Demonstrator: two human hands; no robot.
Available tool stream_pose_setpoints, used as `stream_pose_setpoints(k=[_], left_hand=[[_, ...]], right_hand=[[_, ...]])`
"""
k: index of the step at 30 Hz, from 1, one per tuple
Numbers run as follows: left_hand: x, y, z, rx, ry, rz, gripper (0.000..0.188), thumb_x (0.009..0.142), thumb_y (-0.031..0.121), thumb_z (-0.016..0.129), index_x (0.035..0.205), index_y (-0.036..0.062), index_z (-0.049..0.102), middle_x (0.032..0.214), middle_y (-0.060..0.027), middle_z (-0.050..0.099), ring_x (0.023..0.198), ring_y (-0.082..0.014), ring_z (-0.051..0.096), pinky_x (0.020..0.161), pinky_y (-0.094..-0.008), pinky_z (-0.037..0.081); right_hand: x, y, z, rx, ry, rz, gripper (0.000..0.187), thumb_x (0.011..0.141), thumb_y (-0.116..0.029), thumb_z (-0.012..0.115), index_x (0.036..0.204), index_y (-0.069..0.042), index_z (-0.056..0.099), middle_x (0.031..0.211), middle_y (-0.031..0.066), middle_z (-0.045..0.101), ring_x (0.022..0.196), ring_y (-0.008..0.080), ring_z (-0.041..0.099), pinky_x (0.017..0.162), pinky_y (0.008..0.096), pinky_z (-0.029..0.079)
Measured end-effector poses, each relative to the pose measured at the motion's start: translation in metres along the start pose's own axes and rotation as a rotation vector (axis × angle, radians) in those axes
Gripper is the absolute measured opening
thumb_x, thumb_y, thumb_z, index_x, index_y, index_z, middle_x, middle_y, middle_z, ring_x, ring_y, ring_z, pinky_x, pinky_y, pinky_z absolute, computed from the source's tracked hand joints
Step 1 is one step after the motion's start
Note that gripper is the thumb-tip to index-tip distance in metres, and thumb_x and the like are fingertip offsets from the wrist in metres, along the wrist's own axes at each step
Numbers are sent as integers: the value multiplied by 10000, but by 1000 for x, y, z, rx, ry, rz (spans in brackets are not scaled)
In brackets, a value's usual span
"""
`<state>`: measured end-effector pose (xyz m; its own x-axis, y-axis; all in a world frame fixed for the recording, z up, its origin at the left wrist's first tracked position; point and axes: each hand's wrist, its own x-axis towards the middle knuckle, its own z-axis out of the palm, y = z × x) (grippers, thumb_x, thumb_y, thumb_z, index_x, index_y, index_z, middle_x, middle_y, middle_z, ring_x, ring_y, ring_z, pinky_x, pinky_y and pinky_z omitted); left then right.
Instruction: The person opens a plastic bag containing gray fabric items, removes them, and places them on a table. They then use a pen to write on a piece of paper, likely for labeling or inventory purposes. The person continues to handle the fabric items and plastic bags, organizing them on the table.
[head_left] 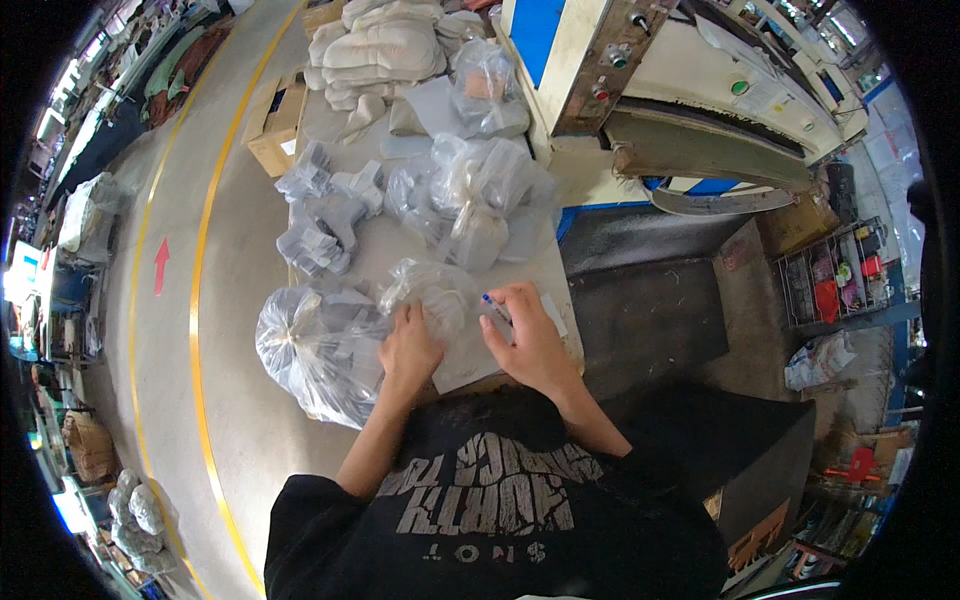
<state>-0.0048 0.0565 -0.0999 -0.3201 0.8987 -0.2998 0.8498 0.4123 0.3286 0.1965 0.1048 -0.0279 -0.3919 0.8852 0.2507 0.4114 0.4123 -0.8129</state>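
Observation:
My right hand [530, 340] is closed around a white marker [497, 312] with a blue end, held over the near right part of the worktable. My left hand [410, 345] presses its bent fingers onto the near edge of a clear plastic bag [435, 290], seeming to grip it. What lies inside that bag is hard to make out. Left of this hand stands a large knotted clear bag [320, 355] with pale grey pieces in it. A white sheet [465, 355] lies flat between my hands.
Grey folded pieces [325, 215] lie along the table's left side. More filled plastic bags [480, 195] sit behind, with stacked cream pads [385, 50] at the far end. A machine [600, 90] stands at the far right. A cardboard box [275, 125] is beside the table.

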Motion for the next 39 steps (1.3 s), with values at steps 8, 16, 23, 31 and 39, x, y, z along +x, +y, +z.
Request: stream_pose_setpoints(k=[8,16,23,31,39], left_hand=[[-10,-14,6,-157,76,159,552,895,307,729,1408,158,591,1503,-142,557,1145,-404,699,908,-530,574],[-29,-23,-12,-406,216,253,356,928,236,714,1272,153,674,1314,-112,677,1077,-370,702,879,-458,569],[-43,-35,-24,-668,238,179,231,947,176,692,1164,108,730,1172,-134,726,885,-310,719,756,-410,561],[-34,-18,-51,-764,261,93,246,1030,223,615,1183,68,728,1092,-108,754,638,-226,644,653,-364,531],[-11,15,-47,-2126,-1149,225,884,1007,814,343,1492,93,507,863,13,638,516,-41,310,633,-305,459]], right_hand=[[48,35,0,-184,8,-94,426,923,-117,697,1327,-84,568,1253,163,573,1053,368,685,826,440,589],[164,73,18,-684,-127,-72,473,902,-140,721,1360,-181,608,1354,189,613,956,412,715,775,473,594],[228,69,-28,-345,227,-147,346,963,-200,681,1262,-30,640,1039,220,729,899,405,724,746,462,568],[188,-41,-95,677,-52,105,319,1050,-217,640,1321,-54,606,891,13,673,632,85,611,503,264,442],[136,-76,-105,915,-168,334,289,1033,-224,666,1275,-73,617,895,-4,659,489,64,492,394,213,304]])
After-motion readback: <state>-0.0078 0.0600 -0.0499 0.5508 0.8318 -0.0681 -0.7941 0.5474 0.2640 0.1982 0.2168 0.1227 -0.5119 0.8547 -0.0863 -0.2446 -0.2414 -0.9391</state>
